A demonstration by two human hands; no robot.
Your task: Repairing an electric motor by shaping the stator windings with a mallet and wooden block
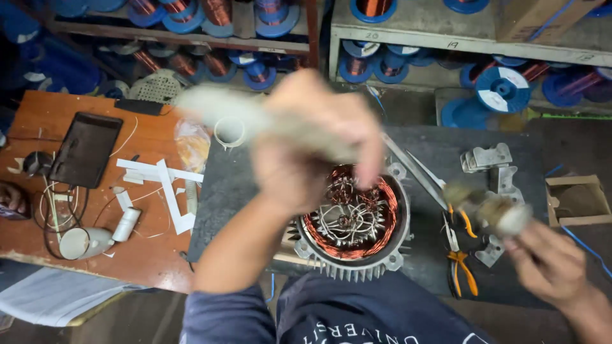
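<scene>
My left hand [312, 143] is raised over the work, blurred, and closed around a pale wooden handle [220, 108] that sticks out to the upper left. My right hand [548, 264] at the lower right grips a short blurred tool with a pale rounded end [494, 207]. Below both sits a round finned metal motor stator [354, 220] with copper windings and white wire leads in its bore, resting on a dark mat [440, 159].
Orange-handled pliers [462, 264] and metal brackets [488, 158] lie right of the stator. A cardboard box [577, 200] sits far right. A wooden table [76, 210] on the left holds a dark tray, white strips and cables. Shelves behind carry blue spools of copper wire [503, 89].
</scene>
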